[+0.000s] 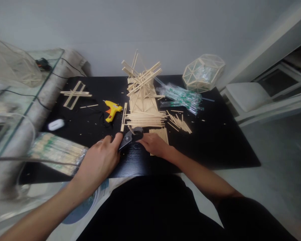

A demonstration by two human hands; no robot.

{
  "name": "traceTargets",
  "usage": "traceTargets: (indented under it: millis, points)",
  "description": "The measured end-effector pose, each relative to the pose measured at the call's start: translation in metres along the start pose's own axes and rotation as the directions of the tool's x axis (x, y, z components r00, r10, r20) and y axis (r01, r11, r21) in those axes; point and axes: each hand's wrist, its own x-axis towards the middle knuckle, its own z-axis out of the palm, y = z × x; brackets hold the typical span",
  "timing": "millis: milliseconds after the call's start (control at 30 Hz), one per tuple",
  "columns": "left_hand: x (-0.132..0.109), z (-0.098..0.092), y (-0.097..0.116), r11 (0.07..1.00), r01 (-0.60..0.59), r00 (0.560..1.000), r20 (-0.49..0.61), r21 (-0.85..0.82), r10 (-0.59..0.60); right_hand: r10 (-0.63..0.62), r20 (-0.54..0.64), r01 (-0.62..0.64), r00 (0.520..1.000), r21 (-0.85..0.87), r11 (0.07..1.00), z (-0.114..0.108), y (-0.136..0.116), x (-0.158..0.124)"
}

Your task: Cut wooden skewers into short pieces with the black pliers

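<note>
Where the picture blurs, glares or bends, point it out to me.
In the head view, the packet of sticks at lower left looks smeared, while the yellow glue gun and cutting tool are clearer; in the head view, a faint sheen lies on the black tabletop; also in the head view, light is dim and the corners look stretched.

Left hand [100,157] grips dark cutters [127,138] over black table [205,144]; thin stick [131,130] shows at their head. Right hand [154,143] at that end, hold unclear. Yellow glue gun [112,110] lies left of stick-built structure [142,82]; green-marked plastic packets [182,97] right, near stick polyhedron [202,63].
</note>
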Motion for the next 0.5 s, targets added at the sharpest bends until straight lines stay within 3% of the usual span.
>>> traceTargets:
  millis: [267, 500]
  points:
    - [0.0, 0.004, -0.003, 0.999, 0.026, 1.0, 0.012, -0.044, -0.025, 0.07, 0.024, -0.07, 0.997, 0.031, 0.997, 0.0, -0.002, 0.002]
    - [-0.004, 0.018, -0.028, 0.97, 0.093, 0.981, -0.146, -0.224, -0.128, 0.174, 0.045, -0.179, 0.984, 0.339, 0.924, -0.025, -0.013, 0.009]
